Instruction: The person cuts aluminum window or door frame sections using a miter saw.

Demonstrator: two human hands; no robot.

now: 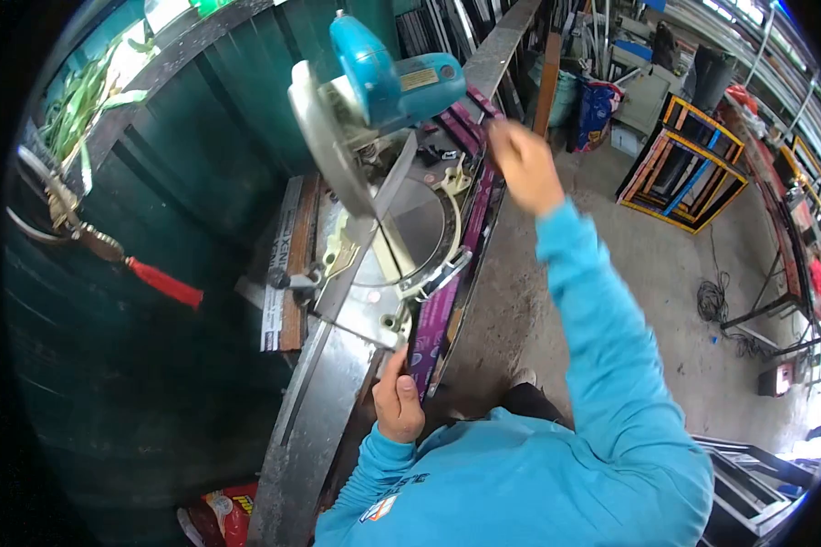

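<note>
A teal mitre saw (pixel 374 77) stands on a long metal bench, its head raised above the round turntable (pixel 420 223). My left hand (pixel 399 406) is at the near corner of the saw's base, index finger stretched out and thumb apart, with nothing visible in it. Beside that hand, a purple film-covered strip (pixel 436 319) runs along the bench's right side. My right hand (pixel 524 169) is up to the right of the saw, apart from its handle end. Its fingers are curled and smeared by motion, so any contents are hidden.
A metal rail (pixel 315 410) extends toward me along the bench. Left of the saw are stacked wrapped profiles (pixel 287 264). A red tassel (pixel 164 283) hangs on the green wall. Coloured frames (pixel 684 164) stand on the floor at right, near a coiled cable (pixel 714 299).
</note>
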